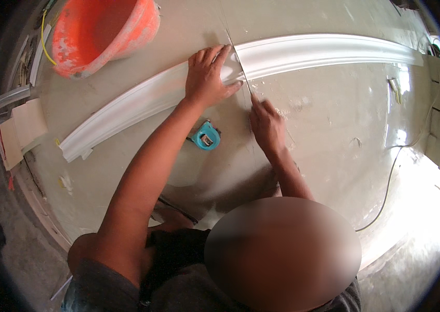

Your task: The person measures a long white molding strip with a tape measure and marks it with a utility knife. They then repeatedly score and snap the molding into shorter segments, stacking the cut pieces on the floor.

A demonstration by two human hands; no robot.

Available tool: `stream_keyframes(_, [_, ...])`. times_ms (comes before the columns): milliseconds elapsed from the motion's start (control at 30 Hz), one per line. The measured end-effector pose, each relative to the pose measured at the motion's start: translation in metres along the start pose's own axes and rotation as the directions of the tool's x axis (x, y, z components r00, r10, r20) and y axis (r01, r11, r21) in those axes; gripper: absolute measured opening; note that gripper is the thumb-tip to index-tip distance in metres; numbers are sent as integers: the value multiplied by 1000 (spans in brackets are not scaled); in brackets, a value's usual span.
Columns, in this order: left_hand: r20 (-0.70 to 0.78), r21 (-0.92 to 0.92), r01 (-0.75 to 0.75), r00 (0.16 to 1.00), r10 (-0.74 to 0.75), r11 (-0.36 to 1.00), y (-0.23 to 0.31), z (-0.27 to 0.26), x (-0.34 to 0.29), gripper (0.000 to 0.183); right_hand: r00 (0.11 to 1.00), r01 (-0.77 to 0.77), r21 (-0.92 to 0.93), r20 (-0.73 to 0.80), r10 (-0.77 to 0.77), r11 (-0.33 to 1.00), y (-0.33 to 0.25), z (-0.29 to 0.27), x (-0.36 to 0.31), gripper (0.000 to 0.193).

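While the left hand (207, 78) is clasping the moulding (308, 49), long axis running 8 to 2 o'clock, the right hand (268, 126), farther off, is grasping the saw (253, 98), its blade (241, 64) crossing the moulding at that hand's 11 o'clock.

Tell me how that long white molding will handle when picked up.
The white molding will probably flex if lifted by one end, being long and narrow. It may be weakest where the thin blade crosses it. It could also be somewhat crumbly, as pale bits lie beside the blade.
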State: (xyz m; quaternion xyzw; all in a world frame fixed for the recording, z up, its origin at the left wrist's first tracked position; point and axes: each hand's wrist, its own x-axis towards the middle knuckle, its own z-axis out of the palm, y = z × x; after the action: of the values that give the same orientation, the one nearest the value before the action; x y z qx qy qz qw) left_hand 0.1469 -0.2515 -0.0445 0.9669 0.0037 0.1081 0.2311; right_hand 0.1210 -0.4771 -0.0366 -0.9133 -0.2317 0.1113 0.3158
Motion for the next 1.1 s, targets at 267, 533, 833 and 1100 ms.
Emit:
stream_keyframes(267, [-7,-5,2,1000,-2,1000,4,1,0,93,999,30,5,-30,-30,1000,7,5,14,42])
stream_keyframes(533, [-4,-2,12,1000,-12,1000,2,-2,-1,92,991,80,-242,-84,-103,967,-5,-2,18,54])
stream_keyframes(833, [-7,-11,-2,1000,2,1000,-1,0,0,92,995,96,-383,54,-81,919,0,0,9,71])
stream_keyframes(1100, [9,-29,5,1000,-4,1000,1,0,-1,93,995,51,-345,99,-18,937,-2,0,10,75])
